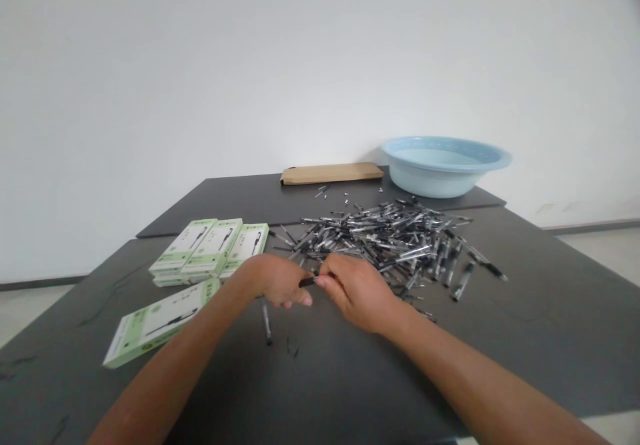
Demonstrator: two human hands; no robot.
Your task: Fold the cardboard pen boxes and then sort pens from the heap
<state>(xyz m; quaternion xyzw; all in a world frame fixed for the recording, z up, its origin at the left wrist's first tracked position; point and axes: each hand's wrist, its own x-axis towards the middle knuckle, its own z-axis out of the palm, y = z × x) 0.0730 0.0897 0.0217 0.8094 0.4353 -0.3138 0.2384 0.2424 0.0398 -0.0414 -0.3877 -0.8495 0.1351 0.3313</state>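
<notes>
Between my two hands is a pen [307, 282], of which only a short black stretch shows. My left hand [281, 281] curls around its left part, thumb pointing toward the right. My right hand [353, 288] pinches the other end between thumb and bent fingers. Most of the pen is hidden by the fingers. A single loose pen [267, 322] lies on the dark table just below my left hand. Right behind my hands spreads a big heap of pens [375, 232], clear and black, lying in all directions.
White and green pen boxes [213, 246] are stacked at the left, and one more box [160, 318] lies nearer, beside my left forearm. At the back are a flat cardboard piece [333, 173] and a light blue basin [443, 172]. Small loose pieces [346, 198] lie behind the heap.
</notes>
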